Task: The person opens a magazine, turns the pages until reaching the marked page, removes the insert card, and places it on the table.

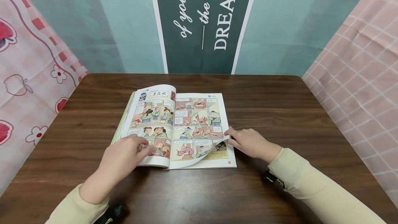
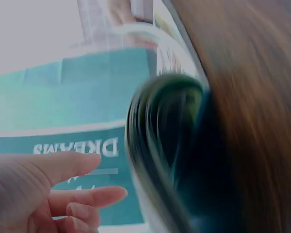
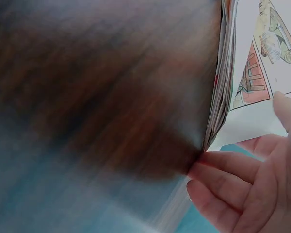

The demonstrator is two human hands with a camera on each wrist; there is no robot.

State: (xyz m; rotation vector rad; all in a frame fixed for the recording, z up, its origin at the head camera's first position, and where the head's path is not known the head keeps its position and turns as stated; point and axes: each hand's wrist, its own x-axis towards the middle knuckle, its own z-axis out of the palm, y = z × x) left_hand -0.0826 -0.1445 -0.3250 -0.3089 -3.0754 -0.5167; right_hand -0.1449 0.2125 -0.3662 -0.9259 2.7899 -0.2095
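The left hand has its fingers loosely bent, while the right hand pinches.

From the head, looks forward and down over the tabletop, facing the lettered panel, far enough back to frame the left grip, right grip and whole open book. From the left wrist, looks close past the left grip at the book's edge, rolled sideways; shares the panel with the head view. From the right wrist, looks near along the book's edge; shares the right grip and book with the head view.
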